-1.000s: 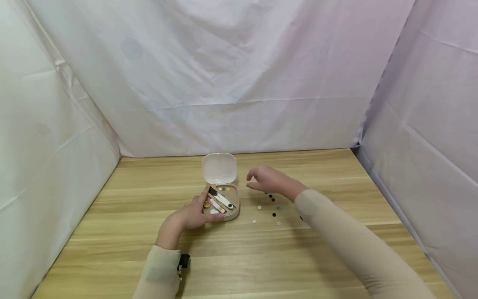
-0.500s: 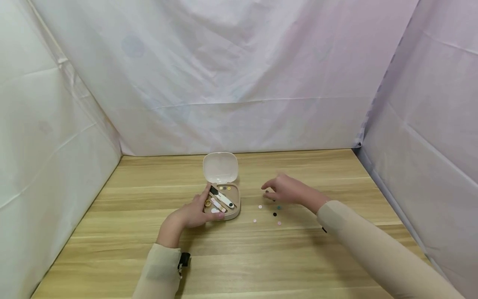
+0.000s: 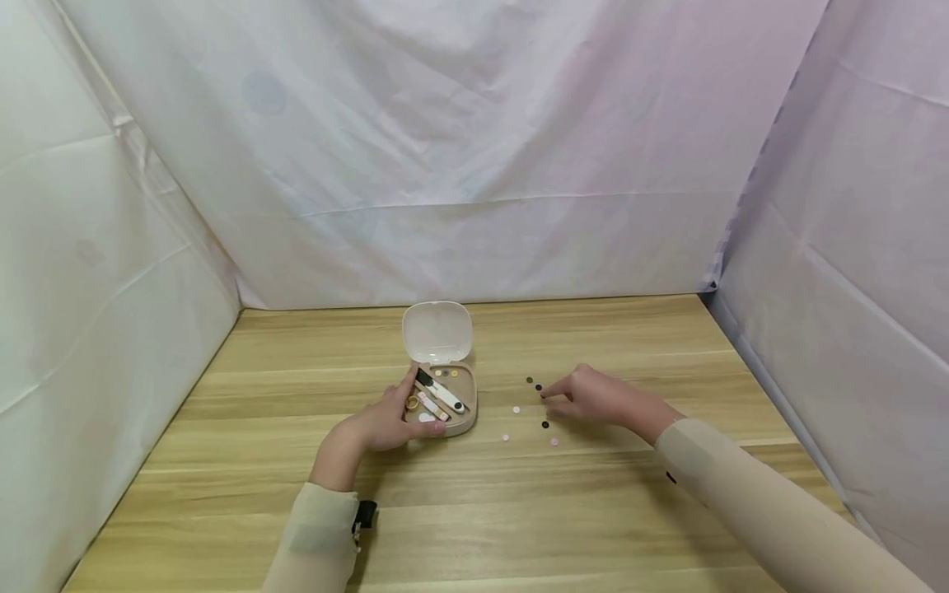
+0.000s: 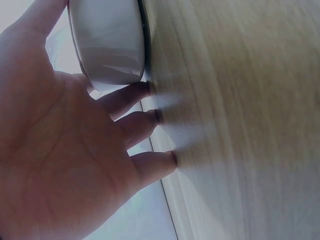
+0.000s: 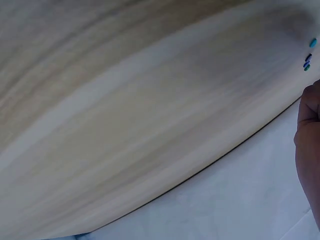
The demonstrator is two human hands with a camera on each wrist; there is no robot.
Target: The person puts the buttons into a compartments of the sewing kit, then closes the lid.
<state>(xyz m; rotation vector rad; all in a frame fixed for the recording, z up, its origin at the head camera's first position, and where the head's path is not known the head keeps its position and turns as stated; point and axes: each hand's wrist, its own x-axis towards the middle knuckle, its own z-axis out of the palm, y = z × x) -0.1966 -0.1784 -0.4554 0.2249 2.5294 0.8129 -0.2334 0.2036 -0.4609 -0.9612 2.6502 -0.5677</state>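
Observation:
My left hand (image 3: 385, 420) holds a small beige sewing box (image 3: 471, 416) by its side and front, thumb at the front corner. Its other fingers reach down to the table in the left wrist view. The white lid (image 3: 437, 332) stands raised. Inside lie a white-and-black tool (image 3: 447, 399), a pink-patterned strip (image 3: 432, 406), a gold ring (image 3: 412, 403) and, in the back compartment, several buttons (image 3: 446, 374). My right hand (image 3: 599, 395) reaches down with index fingertip right at a dark button (image 3: 542, 395), thumb a little apart. A teal button (image 5: 313, 43) shows only in the right wrist view.
Loose buttons lie right of the box: a green one (image 3: 530, 380), a dark blue one (image 3: 539, 387), a white one (image 3: 516, 409), a black one (image 3: 544, 424) and two pink ones (image 3: 554, 442). White cloth (image 3: 474, 247) hangs behind the wooden table (image 3: 474, 519) and along both sides.
My right hand has moved from beside the box to the right and down onto the dark buttons, uncovering the green one and hiding the teal one. The left hand stays at the box.

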